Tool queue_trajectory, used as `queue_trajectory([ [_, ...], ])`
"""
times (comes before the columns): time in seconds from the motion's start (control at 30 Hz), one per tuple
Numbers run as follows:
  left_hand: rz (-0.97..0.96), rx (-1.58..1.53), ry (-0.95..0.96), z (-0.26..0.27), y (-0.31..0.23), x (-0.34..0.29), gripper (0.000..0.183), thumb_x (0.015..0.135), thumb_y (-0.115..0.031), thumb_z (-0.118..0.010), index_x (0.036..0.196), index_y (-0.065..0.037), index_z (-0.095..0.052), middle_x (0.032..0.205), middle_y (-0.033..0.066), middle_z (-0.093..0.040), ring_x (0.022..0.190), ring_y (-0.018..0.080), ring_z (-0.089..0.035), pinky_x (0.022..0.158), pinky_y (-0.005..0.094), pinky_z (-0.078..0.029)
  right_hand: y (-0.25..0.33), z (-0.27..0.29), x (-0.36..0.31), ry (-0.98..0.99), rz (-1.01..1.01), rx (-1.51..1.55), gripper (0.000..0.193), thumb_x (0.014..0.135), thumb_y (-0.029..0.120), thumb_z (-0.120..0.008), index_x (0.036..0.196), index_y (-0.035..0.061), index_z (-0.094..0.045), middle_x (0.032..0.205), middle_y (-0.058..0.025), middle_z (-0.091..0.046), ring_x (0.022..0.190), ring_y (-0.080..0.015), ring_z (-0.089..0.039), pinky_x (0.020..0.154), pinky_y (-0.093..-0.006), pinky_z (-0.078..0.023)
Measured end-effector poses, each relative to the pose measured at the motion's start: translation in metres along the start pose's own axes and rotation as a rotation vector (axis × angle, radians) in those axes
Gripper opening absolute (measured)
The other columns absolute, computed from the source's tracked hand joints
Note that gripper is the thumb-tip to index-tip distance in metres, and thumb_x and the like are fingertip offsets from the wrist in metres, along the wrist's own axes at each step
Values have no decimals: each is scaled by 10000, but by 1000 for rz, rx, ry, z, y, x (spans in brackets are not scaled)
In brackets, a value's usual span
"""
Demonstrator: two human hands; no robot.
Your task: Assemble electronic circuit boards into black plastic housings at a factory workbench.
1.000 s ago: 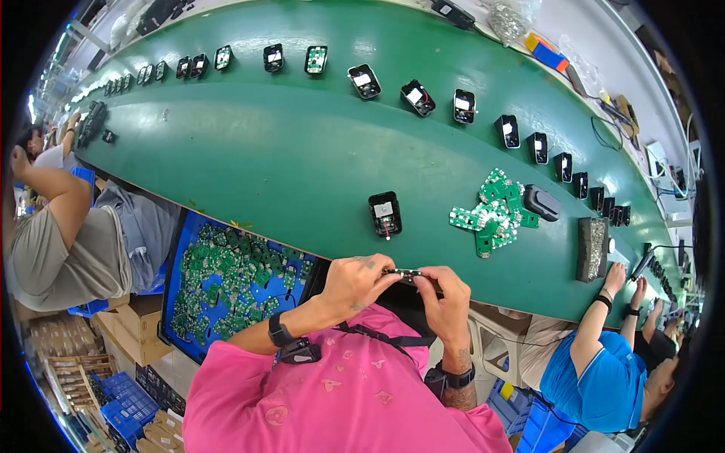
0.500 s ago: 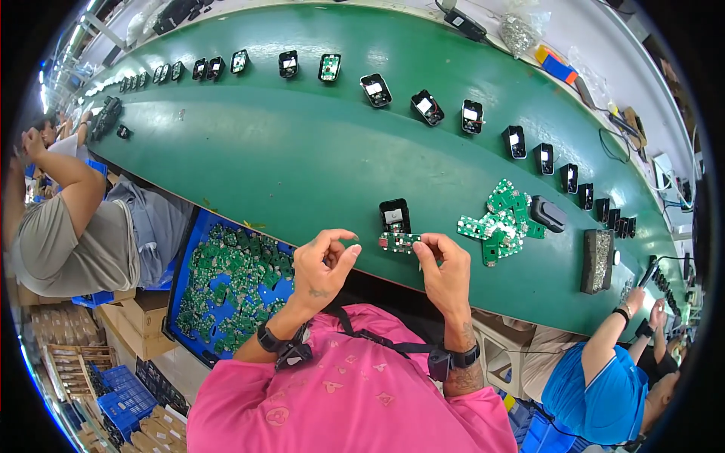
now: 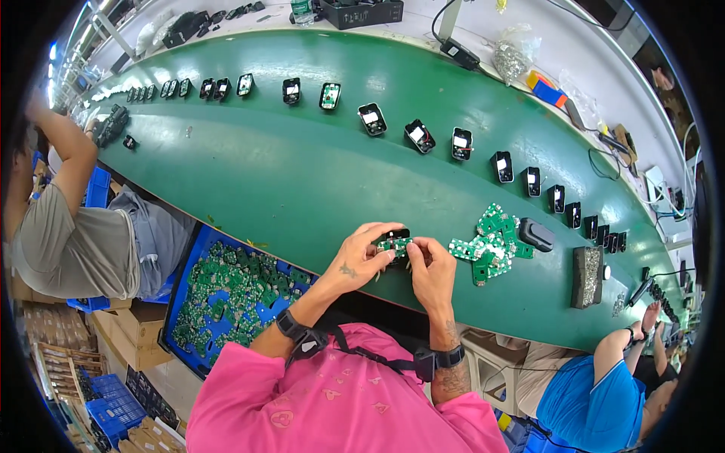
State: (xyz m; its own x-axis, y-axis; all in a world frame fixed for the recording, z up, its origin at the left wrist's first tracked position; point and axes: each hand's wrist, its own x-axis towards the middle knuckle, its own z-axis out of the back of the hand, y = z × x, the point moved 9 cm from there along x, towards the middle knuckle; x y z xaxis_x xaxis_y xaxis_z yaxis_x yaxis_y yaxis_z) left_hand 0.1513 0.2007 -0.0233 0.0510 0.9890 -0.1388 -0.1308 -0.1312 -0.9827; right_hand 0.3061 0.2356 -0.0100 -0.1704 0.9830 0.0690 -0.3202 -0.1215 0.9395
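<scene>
A small green circuit board [image 3: 390, 245] sits between my two hands, over a black plastic case [image 3: 399, 233] near the table's front edge. My left hand [image 3: 358, 258] is closed around the case's left side, its index finger curving over the far end and its thumb by the board. With thumb and fingers pinched, my right hand [image 3: 432, 270] holds the board's right end. The hands cover much of the case, so how far the board sits in it is hidden. To the right lies a pile of green circuit boards [image 3: 492, 245].
A closed black case [image 3: 536, 234] and a grey block-shaped container [image 3: 587, 278] are right of the pile. Open black cases [image 3: 418, 136] line the raised far strip. A blue bin [image 3: 175, 302] of boards stands at front left. Co-workers sit on both sides.
My left hand has moved right, from empty beside the board to closing on the black case. My right hand has shifted slightly left with the board, which now overlaps the case.
</scene>
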Motion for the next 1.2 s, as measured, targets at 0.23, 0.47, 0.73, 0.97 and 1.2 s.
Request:
queue_trajectory([
  [0.23, -99, 2, -70, 0, -6, -6, 535, 923, -69, -573, 1453, -103, -513, 861, 28, -652, 679, 84, -540, 627, 263, -466, 36, 13, -7, -117, 105, 28, 164, 884, 66, -715, 1024, -16, -694, 853, -76, -639, 715, -137, -591, 639, -281, -484],
  [0.47, -244, 208, -194, 1, -48, -16, 526, 929, -59, -575, 1450, -67, -506, 1118, 163, -636, 808, 232, -604, 727, 330, -511, 85, 5, -14, -173, 442, -231, 213, 811, 54, -760, 1011, 21, -694, 952, -124, -569, 825, -261, -584, 701, -367, -483],
  [0.73, -225, 153, -166, -11, -37, -24, 509, 901, -19, -590, 1407, -61, -549, 1083, 117, -642, 723, 94, -587, 623, 261, -506, 52, 8, -17, -132, 274, 24, 194, 804, 11, -775, 996, 28, -746, 884, -101, -571, 769, -225, -579, 628, -326, -473],
  [0.97, -85, -225, -61, -21, -25, -17, 460, 945, -29, -565, 1401, -38, -506, 1142, 51, -642, 904, 85, -617, 690, 252, -567, 78, 18, -38, -220, 497, -80, 158, 799, 4, -781, 951, 24, -745, 889, -81, -618, 752, -208, -601, 634, -297, -485],
  [1.2, -54, -296, -132, -11, -56, -26, 493, 968, -4, -540, 1453, -31, -452, 1207, 103, -620, 970, 122, -642, 747, 258, -606, 78, 27, -33, -120, 285, 122, 211, 853, 8, -752, 1064, 12, -748, 914, -53, -640, 682, -83, -529, 583, -226, -413],
])
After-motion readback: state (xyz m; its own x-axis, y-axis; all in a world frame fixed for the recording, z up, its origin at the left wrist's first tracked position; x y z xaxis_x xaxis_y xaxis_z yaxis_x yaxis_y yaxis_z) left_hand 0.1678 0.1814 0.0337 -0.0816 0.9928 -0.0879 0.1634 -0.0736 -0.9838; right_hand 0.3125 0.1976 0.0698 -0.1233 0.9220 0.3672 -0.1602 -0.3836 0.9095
